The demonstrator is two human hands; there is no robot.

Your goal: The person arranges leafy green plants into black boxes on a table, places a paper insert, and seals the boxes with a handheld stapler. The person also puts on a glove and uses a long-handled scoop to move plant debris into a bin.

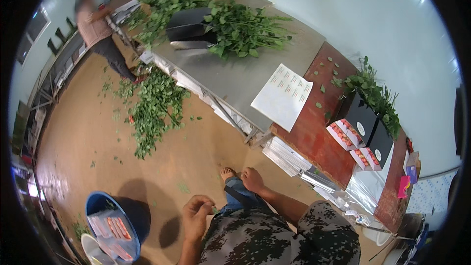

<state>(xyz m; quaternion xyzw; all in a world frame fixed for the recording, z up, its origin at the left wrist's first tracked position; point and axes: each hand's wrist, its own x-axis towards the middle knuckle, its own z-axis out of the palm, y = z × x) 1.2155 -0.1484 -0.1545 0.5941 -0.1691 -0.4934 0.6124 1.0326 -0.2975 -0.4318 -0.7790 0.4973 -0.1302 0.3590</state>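
Note:
My left hand [196,213] hangs in front of my body over the floor, thumb near the curled fingers. A small green scrap, perhaps a leaf bit, shows by its thumb tip; whether it is held cannot be told. My right hand [252,179] is curled beside my jeans leg, close to my bare foot, with nothing visible in it. To the right, two bunches in black wrapping [362,121] lie on a red-brown tabletop [312,136], their pink rose-printed ends towards me and leafy stems behind. White sheets [283,97] with printed marks lie across the tabletop's left edge.
A grey metal table [206,70] bears leafy stem bundles [246,29] and a black holder [191,27]. Cut foliage [158,110] covers the floor near another person [97,31]. A blue bin [138,221] holding printed packaging stands left. Stacked paper [287,154] sits beneath the tabletop.

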